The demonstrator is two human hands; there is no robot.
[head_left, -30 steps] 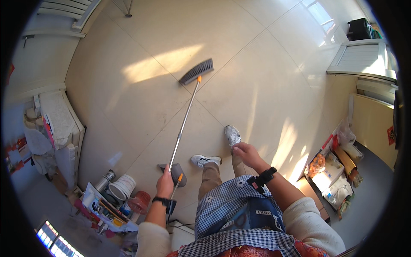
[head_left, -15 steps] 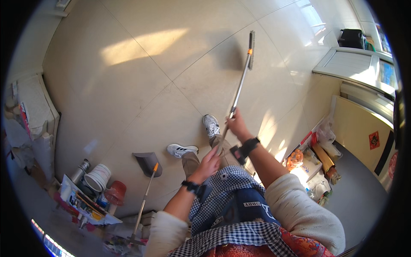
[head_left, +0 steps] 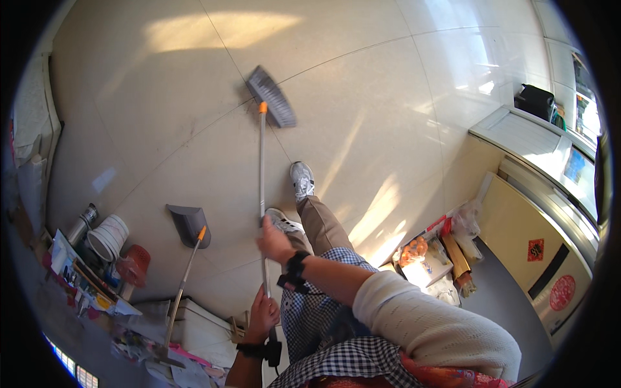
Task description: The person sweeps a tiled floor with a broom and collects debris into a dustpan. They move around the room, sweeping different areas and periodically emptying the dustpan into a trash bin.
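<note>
A broom (head_left: 262, 155) with a long metal handle, an orange joint and a grey bristle head (head_left: 270, 97) stretches out ahead of me. Its head, slightly blurred, is at or just above the tiled floor (head_left: 362, 110). My right hand (head_left: 276, 240) grips the handle about midway, over my left shoe. Lower down, my left hand (head_left: 262, 315) is closed round the handle near its end, beside my checked apron. To my left a grey dustpan (head_left: 187, 223) with an orange joint and a long handle (head_left: 183, 284) rests on the floor, apart from both hands.
White buckets (head_left: 108, 237), a red basket (head_left: 134, 265) and a crate of odds and ends stand at the left. On the right are bagged goods and boxes (head_left: 430, 265) beside a cream cabinet (head_left: 517, 239). A black bag (head_left: 534, 103) sits farther back.
The broom head has swung from the far right to the left, its bristle face now showing. Both hands have moved left with the handle, and the dustpan sits farther left in view.
</note>
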